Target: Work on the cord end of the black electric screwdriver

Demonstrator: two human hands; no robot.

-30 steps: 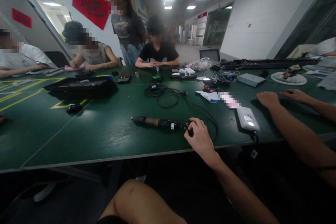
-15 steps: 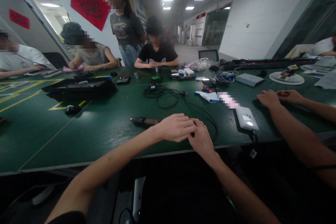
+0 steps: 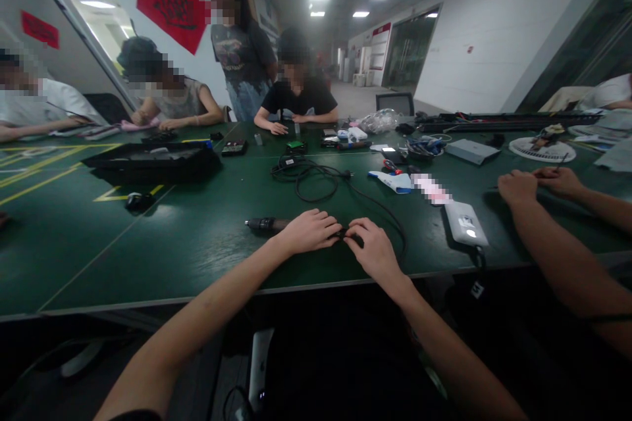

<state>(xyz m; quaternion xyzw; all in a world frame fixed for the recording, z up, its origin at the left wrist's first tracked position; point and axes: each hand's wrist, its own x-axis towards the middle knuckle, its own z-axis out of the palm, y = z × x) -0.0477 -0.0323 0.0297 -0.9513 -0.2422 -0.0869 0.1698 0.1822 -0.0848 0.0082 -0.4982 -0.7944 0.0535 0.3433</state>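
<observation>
A dark electric screwdriver (image 3: 269, 224) lies on the green table with its tip to the left. My left hand (image 3: 311, 232) is closed over its rear part, which is hidden beneath the palm and fingers. Just right of it, my right hand (image 3: 374, 248) pinches a small dark piece at the screwdriver's tail, seemingly the end of its cable. The fingertips of both hands almost meet there. A black cable (image 3: 380, 200) curves past my right hand and goes out of sight behind it.
A coiled cord with a plug (image 3: 316, 194) lies beyond my hands. A black tray (image 3: 153, 161) and a computer mouse (image 3: 138, 202) are at left. To the right are a grey-white device (image 3: 465, 223) and a co-worker's hands (image 3: 518, 191). Other people sit across the table (image 3: 207, 243).
My hands have moved left and slightly apart, from fingers overlapping to fingertips at the screwdriver's tail. The co-worker's hands at right have shifted a little to the right.
</observation>
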